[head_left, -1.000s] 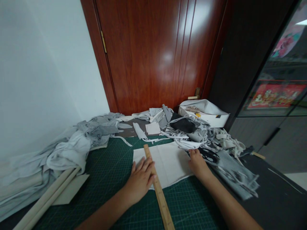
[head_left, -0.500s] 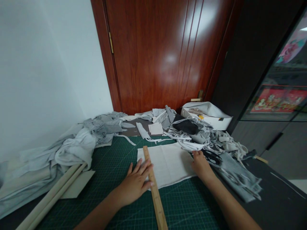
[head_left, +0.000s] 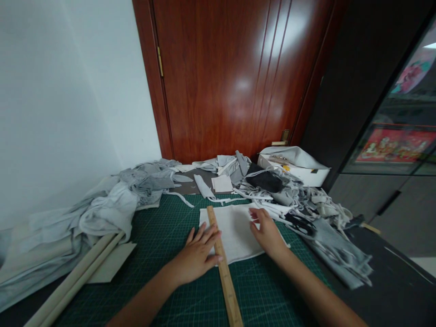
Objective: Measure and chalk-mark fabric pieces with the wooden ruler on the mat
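A white cloth piece (head_left: 240,238) lies flat on the green gridded cutting mat (head_left: 170,218). Across its left part runs a wooden ruler (head_left: 223,268), slanting down toward me. My left hand (head_left: 199,252) rests with fingers spread over the ruler and the cloth's left edge. Over the right half of the cloth is my right hand (head_left: 269,231), fingers bent and thumb apart, with nothing seen between them; whether its fingertips touch the cloth I cannot tell. Black-handled scissors (head_left: 300,225) lie just right of the cloth.
Heaped grey and white fabric (head_left: 116,200) lines the left side, beside long pale rolls (head_left: 76,277) and a flat board (head_left: 111,265). Tangled scraps (head_left: 289,195) and a white box (head_left: 308,173) stand at the back right. Folded grey fabric (head_left: 340,254) lies right of the mat.
My right hand has moved left from the cloth's right edge to above its right half, its fingers opening. The left hand stays on the ruler.
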